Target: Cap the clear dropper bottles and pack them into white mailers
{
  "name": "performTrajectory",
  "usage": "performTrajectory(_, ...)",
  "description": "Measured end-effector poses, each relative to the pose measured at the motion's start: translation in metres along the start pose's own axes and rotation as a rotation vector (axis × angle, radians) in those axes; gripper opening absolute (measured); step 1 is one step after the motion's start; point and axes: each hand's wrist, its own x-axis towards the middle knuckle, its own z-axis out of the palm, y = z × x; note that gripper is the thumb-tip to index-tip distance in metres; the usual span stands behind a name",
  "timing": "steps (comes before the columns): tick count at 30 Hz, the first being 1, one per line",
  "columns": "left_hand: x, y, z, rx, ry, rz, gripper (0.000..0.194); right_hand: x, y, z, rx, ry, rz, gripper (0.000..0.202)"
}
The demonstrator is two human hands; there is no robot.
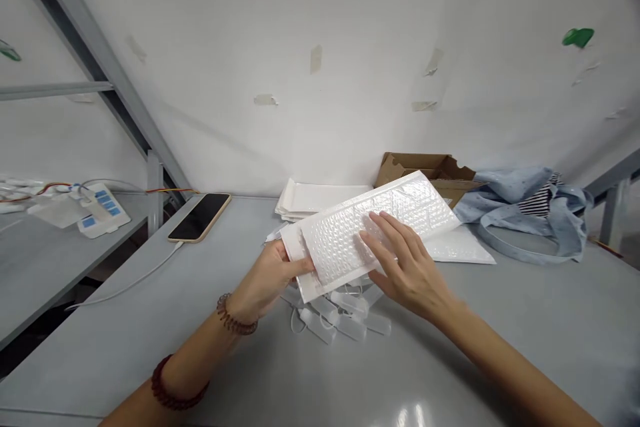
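Note:
A white bubble mailer (340,247) is held tilted above the grey table, its right end higher. My left hand (273,273) grips its left end, thumb on the front and fingers behind. My right hand (407,267) rests against the mailer's lower front with its fingers spread; whether it presses firmly cannot be made out. Below the mailer lie several small translucent plastic bottles (350,327) with loops, partly hidden by it. Behind it sits a stack of white mailers (325,199), and another white mailer (460,247) lies flat to the right.
An open cardboard box (425,167) stands against the wall. Light blue cloth (525,207) is heaped at the right. A phone (200,217) with a white cable lies at the left, and a power strip (103,210) is on the neighbouring table (65,263).

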Motion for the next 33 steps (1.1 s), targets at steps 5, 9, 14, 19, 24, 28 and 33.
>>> performTrajectory(5,-0.005,-0.001,0.007,0.316,-0.161,0.012,0.022,-0.002,-0.008,-0.007,0.024,-0.252,0.056,0.077)
performTrajectory(9,-0.007,-0.004,0.01,0.463,-0.078,0.015,0.006,-0.005,-0.008,-0.005,0.035,-0.284,0.058,0.076)
performTrajectory(14,-0.006,-0.005,0.012,0.482,0.03,0.053,0.012,-0.007,0.0,-0.005,0.066,-0.29,0.092,0.066)
performTrajectory(19,-0.005,0.0,0.009,0.499,0.078,0.085,0.02,-0.017,0.027,-0.01,0.17,-0.278,0.194,0.051)
performTrajectory(24,-0.009,-0.002,0.009,0.896,-0.018,0.378,0.012,-0.03,0.055,-0.015,0.134,-0.257,0.301,0.042)
performTrajectory(28,-0.014,-0.013,0.015,1.136,-0.245,0.503,0.026,-0.034,0.062,-0.014,0.097,-0.28,0.326,0.041)
performTrajectory(33,-0.013,-0.03,0.019,1.308,-0.247,0.626,0.022,-0.035,0.057,-0.012,0.101,-0.295,0.311,0.04)
